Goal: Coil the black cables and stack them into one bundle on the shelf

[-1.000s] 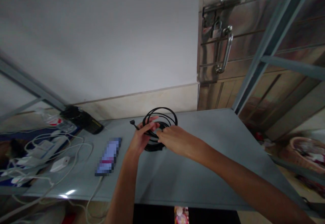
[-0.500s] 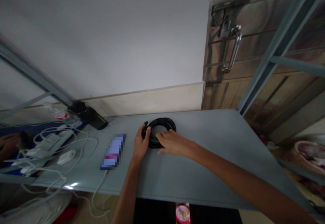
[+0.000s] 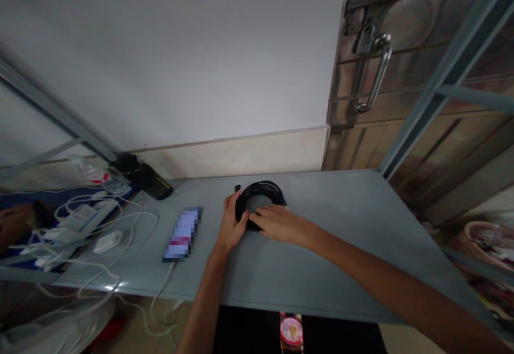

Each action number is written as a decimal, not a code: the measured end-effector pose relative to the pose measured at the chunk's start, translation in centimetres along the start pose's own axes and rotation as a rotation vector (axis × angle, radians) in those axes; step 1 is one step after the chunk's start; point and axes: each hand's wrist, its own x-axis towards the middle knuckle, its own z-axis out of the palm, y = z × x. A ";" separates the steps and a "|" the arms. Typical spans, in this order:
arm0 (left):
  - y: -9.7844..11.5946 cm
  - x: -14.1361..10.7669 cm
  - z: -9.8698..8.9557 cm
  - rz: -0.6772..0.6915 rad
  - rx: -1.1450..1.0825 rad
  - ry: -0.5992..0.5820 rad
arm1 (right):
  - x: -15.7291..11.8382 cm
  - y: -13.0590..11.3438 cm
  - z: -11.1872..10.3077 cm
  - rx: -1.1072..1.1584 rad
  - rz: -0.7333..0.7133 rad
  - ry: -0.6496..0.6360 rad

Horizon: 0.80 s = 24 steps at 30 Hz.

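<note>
Cable [image 3: 262, 187]: black, wound into a multi-turn round coil, at the table [image 3: 341, 231] top, around mid-width, nearer the wall edge than the front edge. Can't tell if the whole loop rests flat. Connector [image 3: 237, 188] pokes up at the coil's left, just past the left fingertips.

Left hand [image 3: 232, 224] is clamped on the coil's left side, fingers around the outside, thumb on the near part. Right hand [image 3: 278, 223] is at the near-right side, fingers bent over the turns and touching them; thumb hidden, so can't tell if it's clamped. Left thumb and right fingertips nearly meet at the near side.

Phone [image 3: 182, 234] lies left of the left hand, well apart, screen up, pixelated. White lead [image 3: 163, 287] runs from its near end over the front edge. Further left: white charger [image 3: 108, 241], then power strip [image 3: 96, 216] under a tangle of white wires. Behind those, black bottle [image 3: 146, 178] on its side, clear bottle [image 3: 107, 178] beside it.

Wall [image 3: 180, 70] backs the table. Right of it, metal door with handle [image 3: 379, 73] and padlock [image 3: 364, 39]. Basket [image 3: 469, 236] at far right, contents blurred.
</note>
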 end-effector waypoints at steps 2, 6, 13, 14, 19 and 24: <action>0.0 -0.1 0.2 -0.002 -0.026 -0.004 | -0.4 0.3 -0.3 -0.016 -0.024 -0.020; 0.0 -0.2 1.1 -0.072 -0.078 0.014 | -2.2 1.2 0.2 -0.036 -0.056 0.036; 0.5 0.5 3.7 -0.184 -0.127 0.098 | -8.2 5.6 2.2 0.395 0.175 0.499; 0.8 0.6 4.2 -0.199 -0.139 0.102 | -8.7 6.5 2.4 0.483 0.272 0.576; 3.6 0.2 8.2 -0.197 -0.198 0.065 | -9.8 10.7 3.1 0.842 0.628 0.754; 6.7 -0.5 12.2 -0.120 -0.246 -0.009 | -11.2 13.3 2.8 0.899 0.598 0.670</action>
